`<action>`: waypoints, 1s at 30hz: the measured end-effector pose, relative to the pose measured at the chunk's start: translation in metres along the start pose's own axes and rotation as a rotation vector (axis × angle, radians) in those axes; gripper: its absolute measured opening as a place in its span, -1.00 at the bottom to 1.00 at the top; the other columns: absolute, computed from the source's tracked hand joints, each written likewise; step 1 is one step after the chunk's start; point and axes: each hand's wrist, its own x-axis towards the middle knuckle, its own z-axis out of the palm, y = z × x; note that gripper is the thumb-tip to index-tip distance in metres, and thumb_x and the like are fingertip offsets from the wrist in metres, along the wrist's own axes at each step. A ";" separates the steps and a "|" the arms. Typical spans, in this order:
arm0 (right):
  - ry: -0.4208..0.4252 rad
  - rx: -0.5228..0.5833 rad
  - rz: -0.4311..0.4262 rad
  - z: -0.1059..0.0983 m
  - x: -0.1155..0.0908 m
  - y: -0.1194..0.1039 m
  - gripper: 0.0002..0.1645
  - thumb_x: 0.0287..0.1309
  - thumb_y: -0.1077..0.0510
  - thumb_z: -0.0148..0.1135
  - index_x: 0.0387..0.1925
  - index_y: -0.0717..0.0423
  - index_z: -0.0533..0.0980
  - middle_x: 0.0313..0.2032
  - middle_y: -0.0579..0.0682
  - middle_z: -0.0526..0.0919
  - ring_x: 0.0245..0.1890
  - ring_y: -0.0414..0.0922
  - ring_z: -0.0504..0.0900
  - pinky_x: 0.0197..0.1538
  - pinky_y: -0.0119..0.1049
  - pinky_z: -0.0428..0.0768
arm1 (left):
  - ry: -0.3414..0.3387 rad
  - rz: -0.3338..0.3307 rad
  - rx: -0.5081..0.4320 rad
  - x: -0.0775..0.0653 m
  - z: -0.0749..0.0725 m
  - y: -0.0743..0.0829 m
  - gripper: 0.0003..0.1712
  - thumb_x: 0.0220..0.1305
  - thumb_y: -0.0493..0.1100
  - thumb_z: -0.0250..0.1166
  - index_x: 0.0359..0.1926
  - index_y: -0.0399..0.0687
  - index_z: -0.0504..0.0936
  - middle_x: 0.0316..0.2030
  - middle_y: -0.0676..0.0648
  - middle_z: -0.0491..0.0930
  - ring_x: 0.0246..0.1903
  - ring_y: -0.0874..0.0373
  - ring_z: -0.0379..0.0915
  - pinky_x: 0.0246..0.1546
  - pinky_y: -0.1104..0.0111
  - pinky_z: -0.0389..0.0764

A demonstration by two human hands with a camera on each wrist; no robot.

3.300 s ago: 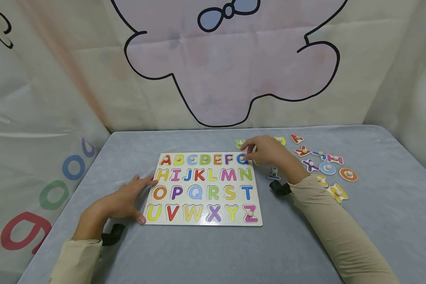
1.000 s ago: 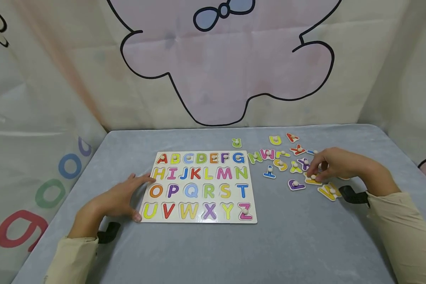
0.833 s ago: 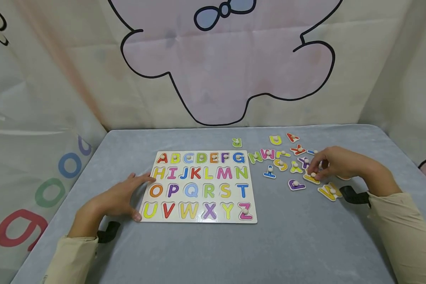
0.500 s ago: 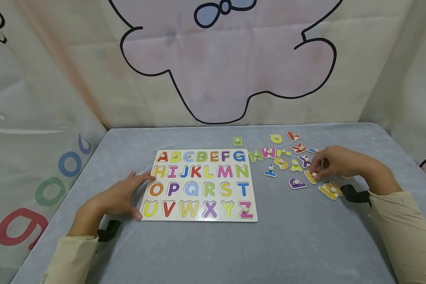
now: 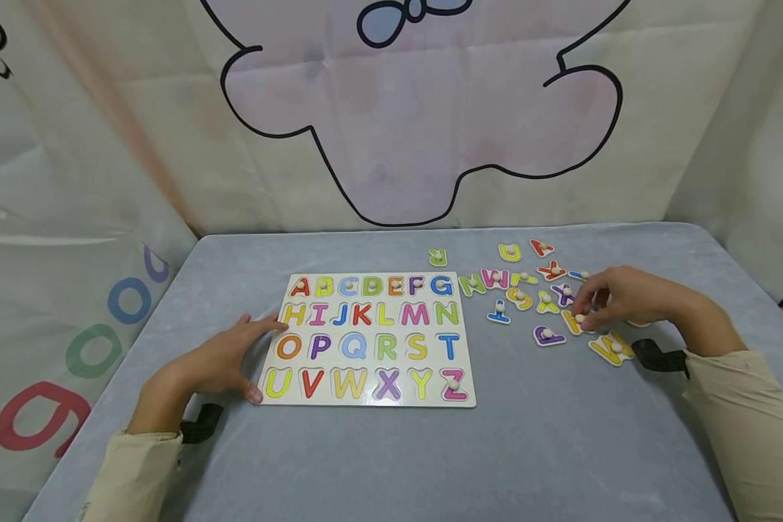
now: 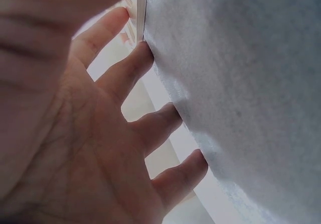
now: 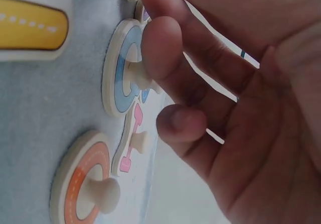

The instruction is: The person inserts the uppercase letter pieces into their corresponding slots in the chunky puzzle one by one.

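My left hand (image 5: 212,366) steadies the white alphabet board (image 5: 365,403) at its left edge, thumb at the lower corner and index finger higher up. In the left wrist view its fingers (image 6: 165,121) are spread, tips at the board's side and the cloth. On the right, my right hand (image 5: 633,296) pinches the knob of a yellow letter piece (image 5: 571,322), which is partly covered by the fingertips. Close to that hand are a blue ring-shaped piece (image 7: 120,78), a pink I (image 7: 131,138) and an orange O (image 7: 88,184). Knobbed pieces fill the board's A-to-G row and the Z slot.
Several loose knobbed letters lie between board and right hand, among them a pink W (image 5: 496,279), a purple piece (image 5: 549,336), a blue T (image 5: 499,313) and a large yellow piece (image 5: 610,349). A green R (image 5: 438,257) lies behind the board on the grey cloth (image 5: 365,464).
My right hand has gone from the board's G slot to the loose pieces at right. Under its fingers the yellow letter piece has turned a little. The left hand keeps its place.
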 end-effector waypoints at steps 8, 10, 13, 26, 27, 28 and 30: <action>0.080 -0.005 -0.082 -0.005 -0.005 -0.008 -0.79 -0.07 -0.08 0.55 -0.33 -0.27 0.69 -0.36 -0.29 0.67 -0.41 -0.38 0.49 -0.32 -0.45 0.45 | 0.014 0.001 0.017 0.002 0.003 0.002 0.32 -0.48 -0.02 0.72 0.44 0.02 0.28 0.55 -0.25 0.04 0.49 -0.50 -0.26 0.33 -0.43 0.05; 0.092 -0.008 -0.105 -0.007 -0.006 -0.012 -0.81 -0.04 -0.07 0.53 -0.33 -0.28 0.69 -0.36 -0.31 0.68 -0.41 -0.39 0.49 -0.32 -0.45 0.45 | 0.019 -0.003 0.036 0.002 0.003 0.004 0.33 -0.49 -0.03 0.72 0.45 0.00 0.28 0.54 -0.25 0.05 0.49 -0.50 -0.25 0.33 -0.42 0.06; 0.116 -0.015 -0.110 -0.010 -0.008 -0.018 -0.86 0.01 -0.02 0.51 -0.34 -0.29 0.70 -0.36 -0.31 0.68 -0.41 -0.39 0.50 -0.33 -0.46 0.47 | 0.021 0.003 0.047 0.001 0.002 0.005 0.35 -0.48 -0.02 0.71 0.47 -0.01 0.27 0.55 -0.25 0.04 0.48 -0.51 -0.25 0.34 -0.42 0.04; 0.156 -0.005 -0.166 0.000 0.000 -0.018 -0.72 -0.10 0.01 0.58 -0.27 -0.28 0.70 -0.30 -0.29 0.71 -0.37 -0.39 0.52 -0.32 -0.46 0.50 | 0.032 0.036 0.029 -0.001 0.004 -0.004 0.35 -0.47 -0.04 0.70 0.48 -0.02 0.26 0.54 -0.26 0.03 0.48 -0.52 -0.29 0.32 -0.46 -0.07; 0.170 0.002 -0.183 0.003 0.002 -0.018 -0.71 -0.10 0.00 0.58 -0.26 -0.29 0.70 -0.30 -0.30 0.70 -0.37 -0.38 0.52 -0.31 -0.46 0.50 | 0.032 0.038 0.032 -0.001 0.004 -0.004 0.36 -0.47 -0.03 0.70 0.48 -0.01 0.26 0.54 -0.26 0.04 0.48 -0.52 -0.29 0.32 -0.46 -0.07; 0.180 0.011 -0.195 0.006 0.004 -0.018 -0.71 -0.11 0.00 0.59 -0.26 -0.30 0.70 -0.32 -0.30 0.70 -0.37 -0.38 0.53 -0.31 -0.46 0.50 | 0.030 0.037 0.033 -0.001 0.004 -0.004 0.36 -0.47 -0.03 0.70 0.48 0.00 0.26 0.54 -0.26 0.04 0.49 -0.51 -0.29 0.33 -0.45 -0.07; 0.183 0.030 -0.202 0.010 0.007 -0.018 -0.72 -0.12 -0.01 0.59 -0.28 -0.31 0.70 -0.33 -0.30 0.69 -0.37 -0.37 0.52 -0.31 -0.47 0.50 | 0.029 0.045 0.037 0.000 0.004 -0.003 0.36 -0.48 -0.02 0.70 0.48 -0.01 0.26 0.54 -0.27 0.04 0.48 -0.52 -0.28 0.32 -0.46 -0.07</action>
